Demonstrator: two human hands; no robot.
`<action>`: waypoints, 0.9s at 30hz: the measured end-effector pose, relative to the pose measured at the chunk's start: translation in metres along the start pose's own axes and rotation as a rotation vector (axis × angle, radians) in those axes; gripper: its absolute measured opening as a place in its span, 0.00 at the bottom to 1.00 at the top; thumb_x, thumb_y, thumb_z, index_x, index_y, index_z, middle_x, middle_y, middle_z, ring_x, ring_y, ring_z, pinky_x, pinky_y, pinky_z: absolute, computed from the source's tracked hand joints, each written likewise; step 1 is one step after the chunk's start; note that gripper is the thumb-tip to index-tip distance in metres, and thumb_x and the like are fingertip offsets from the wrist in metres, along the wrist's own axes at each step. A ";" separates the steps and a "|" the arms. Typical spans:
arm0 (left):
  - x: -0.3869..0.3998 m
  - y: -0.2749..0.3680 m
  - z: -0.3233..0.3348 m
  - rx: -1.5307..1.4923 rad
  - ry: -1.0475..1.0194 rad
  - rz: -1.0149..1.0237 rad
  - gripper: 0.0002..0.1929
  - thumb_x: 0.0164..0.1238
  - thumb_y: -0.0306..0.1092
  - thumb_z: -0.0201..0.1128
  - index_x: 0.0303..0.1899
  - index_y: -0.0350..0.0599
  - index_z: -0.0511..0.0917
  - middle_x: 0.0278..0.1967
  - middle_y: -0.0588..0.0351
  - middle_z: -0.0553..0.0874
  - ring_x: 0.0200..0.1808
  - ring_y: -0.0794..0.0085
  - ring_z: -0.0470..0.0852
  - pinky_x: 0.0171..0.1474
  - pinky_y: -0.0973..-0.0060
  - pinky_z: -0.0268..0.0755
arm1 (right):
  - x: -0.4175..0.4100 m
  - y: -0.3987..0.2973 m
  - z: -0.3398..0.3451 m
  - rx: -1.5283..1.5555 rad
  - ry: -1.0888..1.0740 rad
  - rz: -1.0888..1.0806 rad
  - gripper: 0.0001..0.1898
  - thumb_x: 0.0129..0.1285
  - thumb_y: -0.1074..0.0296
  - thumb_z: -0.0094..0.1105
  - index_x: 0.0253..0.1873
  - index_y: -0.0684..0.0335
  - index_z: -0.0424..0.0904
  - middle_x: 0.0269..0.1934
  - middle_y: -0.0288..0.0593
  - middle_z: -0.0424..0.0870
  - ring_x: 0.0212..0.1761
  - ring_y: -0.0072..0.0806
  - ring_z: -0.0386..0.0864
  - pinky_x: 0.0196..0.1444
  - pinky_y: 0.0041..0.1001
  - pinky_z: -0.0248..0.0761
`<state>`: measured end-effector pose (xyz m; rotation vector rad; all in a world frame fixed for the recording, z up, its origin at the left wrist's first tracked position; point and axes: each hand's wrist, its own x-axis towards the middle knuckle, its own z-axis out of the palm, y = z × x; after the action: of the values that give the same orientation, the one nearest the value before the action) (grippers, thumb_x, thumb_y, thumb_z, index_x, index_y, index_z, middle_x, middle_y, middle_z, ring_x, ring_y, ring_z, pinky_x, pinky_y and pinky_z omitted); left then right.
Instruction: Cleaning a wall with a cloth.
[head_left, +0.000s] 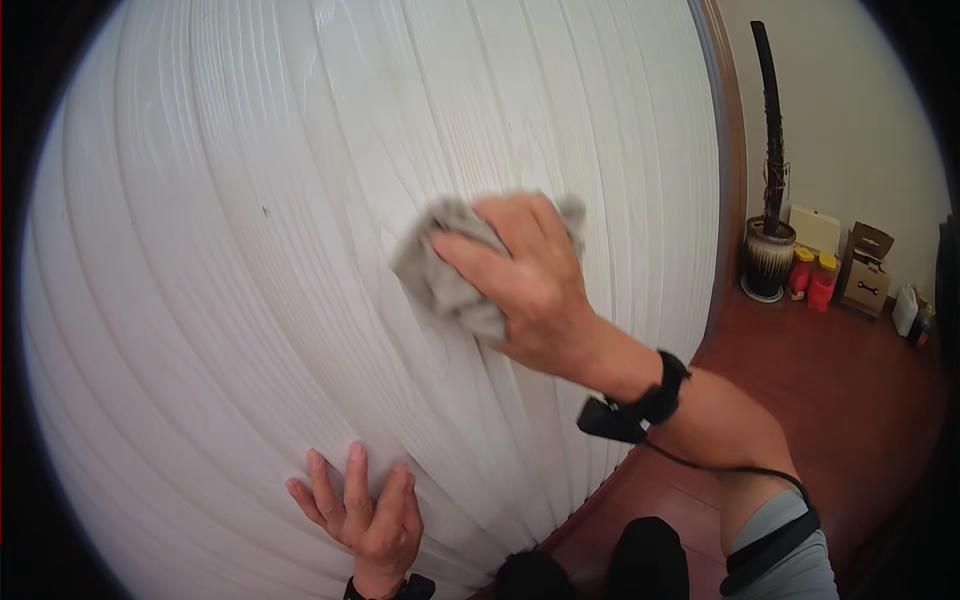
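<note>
A white wood-grained panel wall (300, 300) with vertical grooves fills most of the view. My right hand (525, 277) grips a crumpled grey cloth (457, 277) and presses it against the panels near the middle; both look slightly blurred. Part of the cloth shows past the far side of the fingers. Lower down and to the left, my left hand (367, 510) rests on the panels with its fingers apart and holds nothing. Black straps circle both wrists, and a cable runs from the right one up the forearm.
The panels end on the right at a brown frame (731, 150). Beyond it, a glazed pot (768, 259) with a dark trunk, red containers with yellow lids (822, 283), a cardboard box (865, 285) and a white bottle (905, 311) stand on the reddish floor (810, 360) along the wall.
</note>
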<state>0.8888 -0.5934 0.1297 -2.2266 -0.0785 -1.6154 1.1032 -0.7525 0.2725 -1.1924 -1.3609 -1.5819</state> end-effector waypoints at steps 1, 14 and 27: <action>-0.002 -0.002 -0.001 -0.001 -0.001 -0.008 0.03 0.63 0.30 0.72 0.37 0.51 0.90 0.67 0.49 0.80 0.78 0.39 0.62 0.81 0.39 0.40 | -0.017 -0.010 -0.005 0.009 -0.051 0.034 0.20 0.49 0.78 0.68 0.50 0.67 0.85 0.48 0.51 0.78 0.47 0.46 0.75 0.50 0.41 0.69; -0.013 0.003 0.004 -0.035 -0.026 -0.010 0.04 0.64 0.27 0.70 0.38 0.48 0.88 0.68 0.51 0.80 0.78 0.41 0.62 0.82 0.41 0.41 | -0.232 -0.080 -0.046 0.115 -0.252 0.507 0.27 0.45 0.79 0.72 0.56 0.61 0.85 0.53 0.57 0.77 0.53 0.53 0.76 0.53 0.42 0.73; -0.010 0.027 0.022 0.089 -0.028 -0.050 0.11 0.65 0.28 0.72 0.48 0.47 0.87 0.72 0.48 0.75 0.81 0.33 0.51 0.79 0.35 0.42 | -0.091 0.108 -0.052 -0.261 0.019 0.500 0.30 0.54 0.67 0.75 0.63 0.58 0.78 0.49 0.48 0.75 0.52 0.48 0.74 0.53 0.41 0.73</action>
<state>0.9132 -0.6094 0.1074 -2.1965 -0.2116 -1.5749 1.2227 -0.8273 0.2196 -1.5259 -0.7703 -1.4217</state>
